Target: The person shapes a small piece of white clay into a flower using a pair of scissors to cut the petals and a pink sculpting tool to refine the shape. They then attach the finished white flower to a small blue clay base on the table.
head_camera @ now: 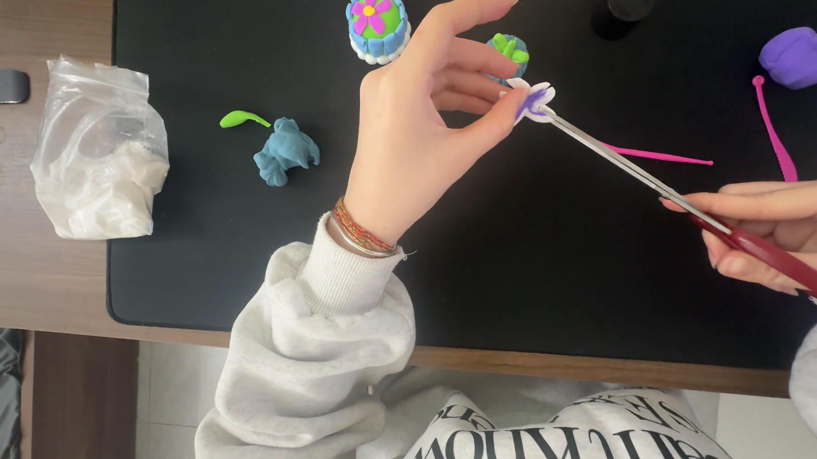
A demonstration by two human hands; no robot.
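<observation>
At the far left, on the wooden desk, lies one clear plastic bag (pixel 98 151) of white clay. Right of it, on the black mat (pixel 198 257), sit one green clay curl (pixel 243 118) and one blue-grey clay lump (pixel 285 151). Farther off stands one round clay cake (pixel 378 22) topped with a pink flower.

The left hand (pixel 420 133) (bracelets at the wrist) is raised mid-scene, thumb and fingers pinched on one small white and purple clay flower (pixel 535 99) at its fingertips; just beyond it is one green and blue clay piece (pixel 509 52).

One pair of red-handled scissors (pixel 664 187) runs from the flower to the right hand (pixel 780 230), which is closed around the handle at the near right. Two pink modelling tools (pixel 772 131) lie on the mat, with one black cylinder (pixel 628 1) and one purple clay lump (pixel 800 56) far right.
</observation>
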